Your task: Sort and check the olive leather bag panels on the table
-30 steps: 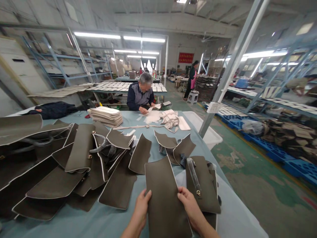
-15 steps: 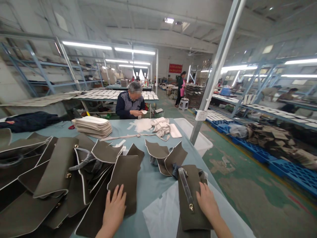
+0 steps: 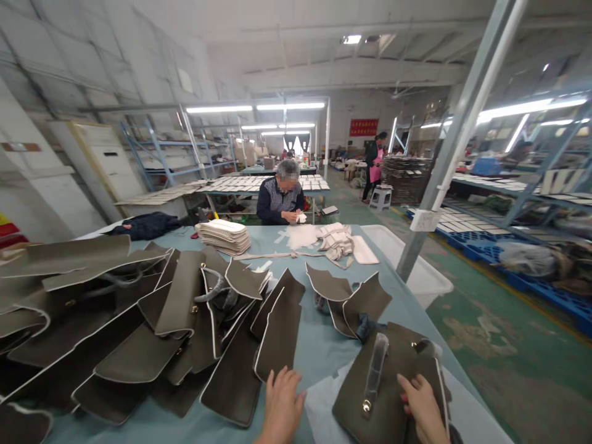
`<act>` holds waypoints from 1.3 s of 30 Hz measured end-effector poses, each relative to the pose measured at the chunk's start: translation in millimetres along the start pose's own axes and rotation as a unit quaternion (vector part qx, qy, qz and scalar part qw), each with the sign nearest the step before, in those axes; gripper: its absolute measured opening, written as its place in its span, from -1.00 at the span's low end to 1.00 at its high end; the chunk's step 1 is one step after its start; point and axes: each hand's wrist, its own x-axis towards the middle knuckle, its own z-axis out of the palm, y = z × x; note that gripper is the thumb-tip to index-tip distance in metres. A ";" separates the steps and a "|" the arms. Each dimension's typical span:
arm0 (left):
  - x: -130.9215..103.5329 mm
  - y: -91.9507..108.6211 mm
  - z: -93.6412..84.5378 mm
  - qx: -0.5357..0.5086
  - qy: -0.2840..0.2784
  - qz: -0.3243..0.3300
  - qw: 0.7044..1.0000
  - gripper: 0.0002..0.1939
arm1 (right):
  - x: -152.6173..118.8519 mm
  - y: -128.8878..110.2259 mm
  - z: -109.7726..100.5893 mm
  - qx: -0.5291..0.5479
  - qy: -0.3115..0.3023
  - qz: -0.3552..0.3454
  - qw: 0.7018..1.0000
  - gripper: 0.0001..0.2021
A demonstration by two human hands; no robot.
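Observation:
Olive-brown panels with white edges (image 3: 134, 351) are heaped across the left of the blue-green table. At the lower end of an upright panel (image 3: 280, 333) is my left hand (image 3: 283, 401), fingers spread, with nothing gripped. My right hand (image 3: 422, 401) lies over an olive piece (image 3: 354, 391) at the lower right, fingers apart and thumb near its surface. That piece has a plastic-wrapped handle (image 3: 375, 373) with gold hardware. Beyond it, further curved panels (image 3: 365, 302) stand on the table. A pale sheet (image 3: 319, 401) lies between my hands, partly under the olive piece.
A stack of cream pieces (image 3: 224, 237) and pale strips (image 3: 335, 240) lie at the far side of the table (image 3: 319, 345). A seated person (image 3: 280, 200) handles a small white piece there. A metal post (image 3: 456, 142) and white bin (image 3: 428, 274) border the right side.
The view has swung left, so the scene sits further right. The handled piece now lies wider and tilted, its right part showing. My right hand has moved onto it.

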 end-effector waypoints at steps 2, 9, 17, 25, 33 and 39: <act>-5.5 15.5 4.7 -0.066 -0.046 0.021 0.997 -0.60 | -4.9 -0.8 3.9 0.059 -0.044 0.066 0.995 -0.53; -8.5 59.6 40.1 -0.056 -0.164 0.089 0.981 -0.13 | -53.3 3.8 40.4 0.117 -0.229 0.180 0.950 -0.83; 51.1 40.5 28.5 0.126 0.016 0.137 0.982 -0.51 | -99.0 -22.0 81.7 0.042 -0.313 -0.039 0.948 -0.67; 78.5 35.6 -37.9 -0.082 0.028 0.031 0.996 -0.71 | -73.5 -24.9 68.7 0.019 -0.166 -0.176 0.970 -0.62; 33.7 29.8 -31.9 -0.627 -0.118 -0.125 0.760 -0.58 | -81.5 -60.2 66.7 0.096 -0.210 -0.141 0.963 -0.42; 10.7 45.5 -35.9 -0.687 -0.130 -0.183 0.691 -0.62 | -106.4 -78.8 61.9 0.081 -0.246 -0.159 0.953 -0.55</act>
